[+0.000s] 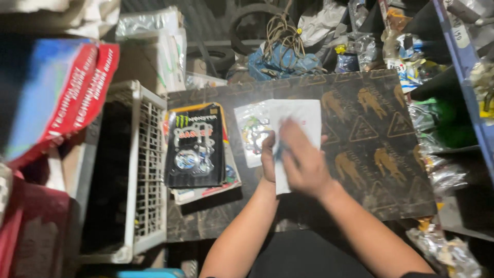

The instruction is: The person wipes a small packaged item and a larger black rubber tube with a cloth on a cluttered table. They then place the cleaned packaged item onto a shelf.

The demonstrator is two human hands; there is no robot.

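Observation:
My right hand (303, 162) lies flat on a white sheet of paper (298, 116) on a dark board (370, 149) with gold animal and triangle prints. My left hand (268, 157) grips the sheet's left edge, and something thin and blue shows between the two hands. Under the sheet lies a clear plastic packet (250, 131) with gasket-like parts inside. A stack of black flat packets (198, 146) holding round gaskets sits on the board to the left of my hands.
A white plastic crate (146, 170) stands at the left beside red and blue cartons (56, 92). Bagged parts, a blue bag with cords (283, 56) and a tyre (216, 56) crowd the back. A blue shelf frame (465, 67) rises at the right.

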